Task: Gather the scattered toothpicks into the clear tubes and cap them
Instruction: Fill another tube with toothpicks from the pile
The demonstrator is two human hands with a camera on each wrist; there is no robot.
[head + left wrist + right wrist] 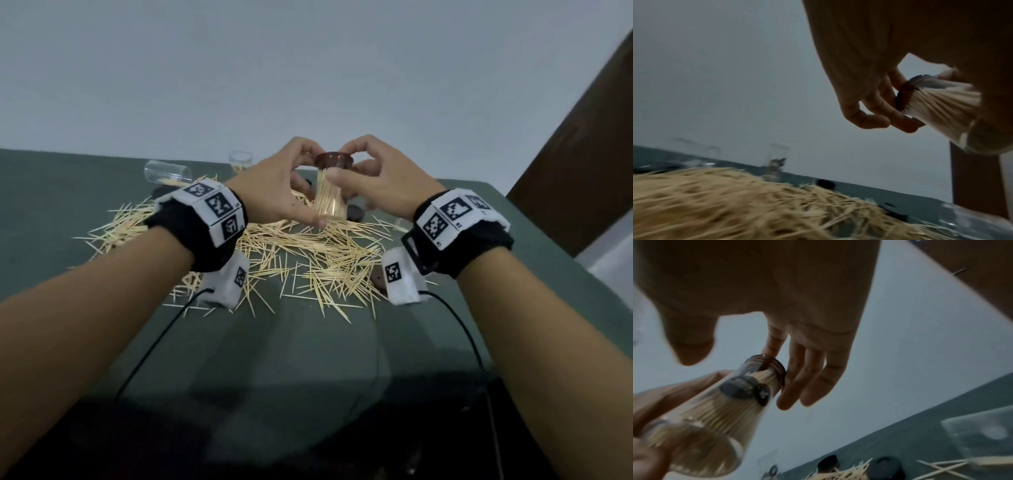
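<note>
Above splintery toothpicks [301,253], both hands' curled fingers [356,147] hold a clear tube [329,202] and ribbed brown cap [334,160].

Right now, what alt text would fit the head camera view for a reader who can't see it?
Two hands hold a clear tube packed with toothpicks above a green table: the left hand grips its base, the right hand fits a brown cap on top. Loose toothpicks lie below; empty tubes lie behind.

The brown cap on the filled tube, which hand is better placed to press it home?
Right. The right hand has its fingers on the cap, while the left hand grips the tube lower down, steadying it.
</note>
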